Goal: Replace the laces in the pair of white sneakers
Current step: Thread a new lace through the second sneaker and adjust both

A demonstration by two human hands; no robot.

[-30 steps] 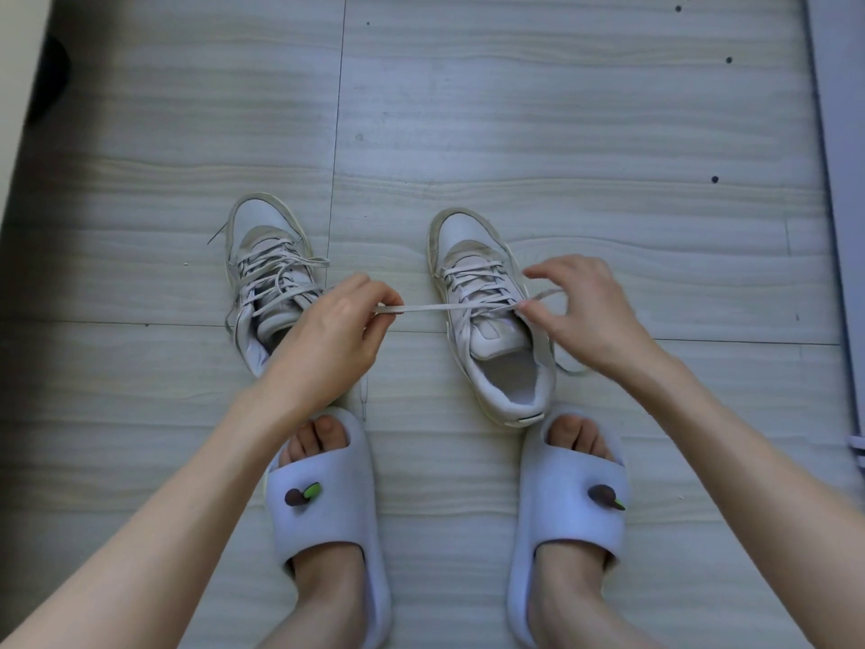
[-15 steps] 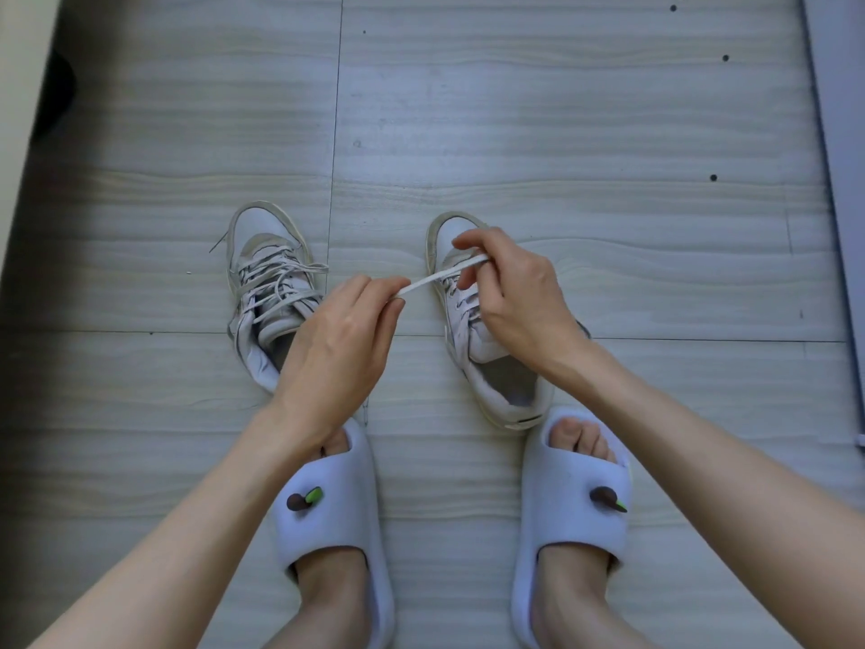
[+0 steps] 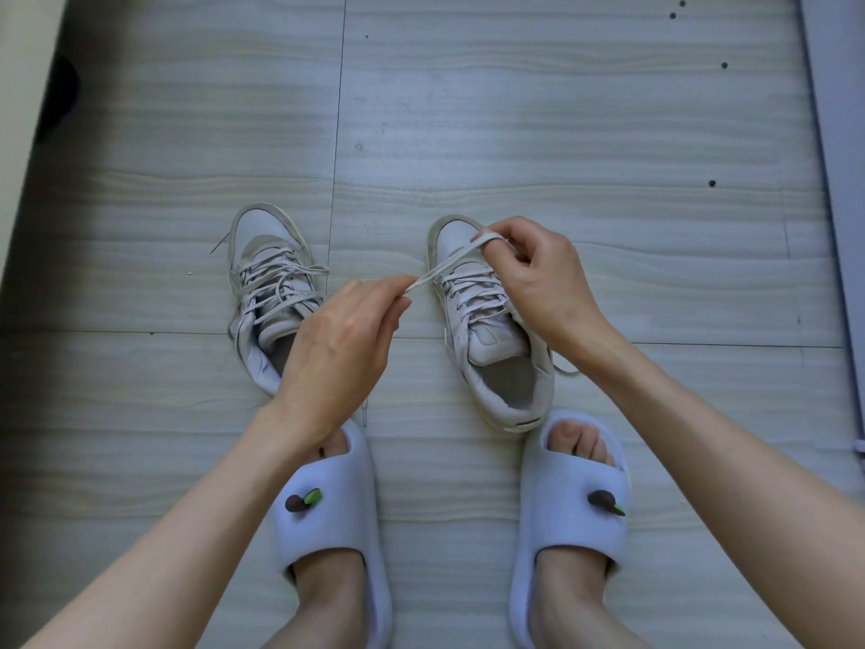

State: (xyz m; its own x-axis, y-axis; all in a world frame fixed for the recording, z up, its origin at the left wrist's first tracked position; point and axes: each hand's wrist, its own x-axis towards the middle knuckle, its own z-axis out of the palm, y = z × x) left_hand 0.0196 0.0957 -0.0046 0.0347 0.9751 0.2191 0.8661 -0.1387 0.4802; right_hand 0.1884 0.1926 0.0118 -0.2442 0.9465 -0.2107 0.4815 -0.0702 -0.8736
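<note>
Left hand [image 3: 341, 339] pinches lace [image 3: 444, 267] end | right hand [image 3: 538, 278] hooks lace over right sneaker [image 3: 487, 320] | keep it taut, pull slowly through eyelets

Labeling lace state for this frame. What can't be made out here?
- Left sneaker: heel and opening hidden by left hand, head view.
- Lace: end inside left hand's fingers unseen.
- Right sneaker: outer side covered by right hand.
</note>
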